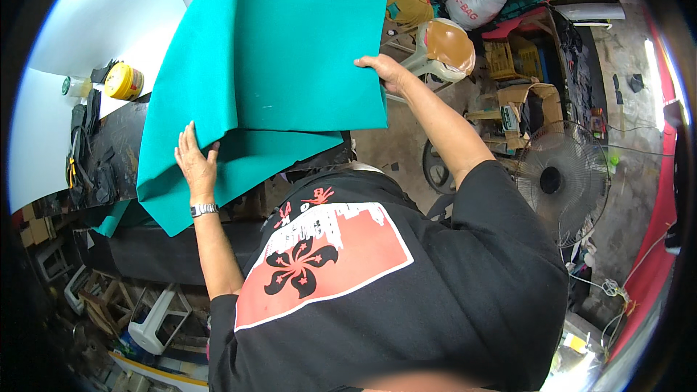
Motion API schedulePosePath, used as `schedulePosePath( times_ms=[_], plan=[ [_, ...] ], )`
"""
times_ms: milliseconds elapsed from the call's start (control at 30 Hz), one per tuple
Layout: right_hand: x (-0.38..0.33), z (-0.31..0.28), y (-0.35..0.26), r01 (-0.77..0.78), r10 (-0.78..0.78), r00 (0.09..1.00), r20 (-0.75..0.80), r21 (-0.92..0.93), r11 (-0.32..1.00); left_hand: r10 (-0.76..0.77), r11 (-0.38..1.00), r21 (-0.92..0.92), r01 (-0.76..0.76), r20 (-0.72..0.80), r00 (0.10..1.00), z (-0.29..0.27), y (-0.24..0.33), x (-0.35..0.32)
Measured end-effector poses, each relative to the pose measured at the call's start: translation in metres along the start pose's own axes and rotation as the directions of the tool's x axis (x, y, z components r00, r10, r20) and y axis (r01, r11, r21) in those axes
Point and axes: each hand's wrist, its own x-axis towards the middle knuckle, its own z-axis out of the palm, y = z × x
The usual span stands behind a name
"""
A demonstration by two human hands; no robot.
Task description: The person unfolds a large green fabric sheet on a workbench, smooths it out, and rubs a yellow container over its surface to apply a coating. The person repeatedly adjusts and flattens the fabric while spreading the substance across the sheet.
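From here, the step in hand looks like folding or straightening the green sheet (305,43), which lies across the desk (125,127) and droops at the desk's near edge. Its buckled fold, I'd judge, calls for the next move to draw the right side taut while the left side is steadied. The right hand (386,75) pinches the sheet's right edge, arm reaching out wide; the left hand (194,165) rests open, palm down, fingers slightly spread beside the fold.
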Motion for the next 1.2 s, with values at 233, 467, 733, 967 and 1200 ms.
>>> schedulePosePath(
  times_ms=[233,467,733,967,1200],
  plan=[
    [-0.002,0.001,0.023,-0.075,0.068,0.995,-0.070,-0.098,0.992,-0.037,0.999,-0.028,0.040,0.105,0.994,0.024,0.004,-0.004],
    [0.001,0.003,0.024,-0.115,0.103,0.992,-0.068,-0.199,0.973,-0.039,0.998,-0.049,0.046,0.141,0.989,0.026,-0.003,0.001],
    [-0.004,0.009,0.019,-0.124,0.116,0.992,-0.044,-0.239,0.963,-0.054,0.996,-0.065,0.065,0.148,0.987,0.026,-0.003,0.002],
    [0.010,0.003,0.031,-0.124,0.122,0.992,-0.020,-0.191,0.974,-0.056,0.994,-0.079,0.069,0.158,0.986,0.025,-0.004,0.003],
    [0.011,0.004,0.036,-0.107,0.100,0.994,-0.046,-0.179,0.978,-0.077,0.994,-0.070,0.090,0.175,0.982,0.026,-0.003,0.004]
  ],
)
